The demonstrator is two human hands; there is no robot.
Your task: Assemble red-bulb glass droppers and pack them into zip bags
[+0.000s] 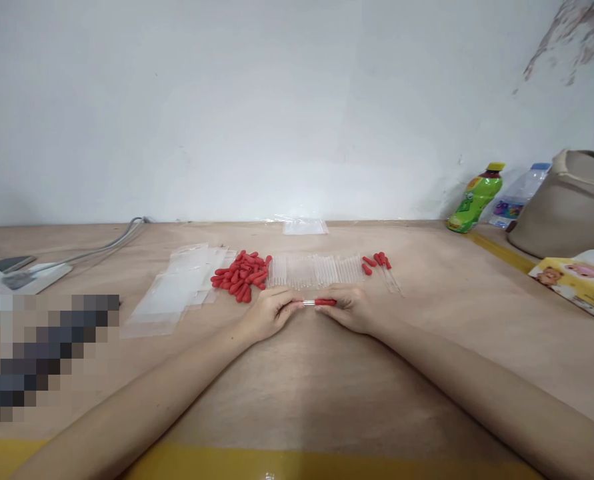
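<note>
1. The desk (297,400) meets the wall (297,107) behind.
2. Mid-desk lies a row of tubes (317,270); just left, a heap of bulbs (241,275); left of that, pouches (169,300).
3. Right of the row: loose bulbs (367,270), then bulb-topped tubes (389,277).
4. Behind the row, near the wall: a lone pouch (305,227).
5. Before the row: left hand (274,310) and right hand (354,307), a held tube (309,303) and held bulb (325,302) end to end between them.
6. Far right: two bottles (474,203) by the wall, a bag (561,207) right of them, a packet (577,285) before it.
7. Left, behind the pouches: a cable (97,251).
</note>
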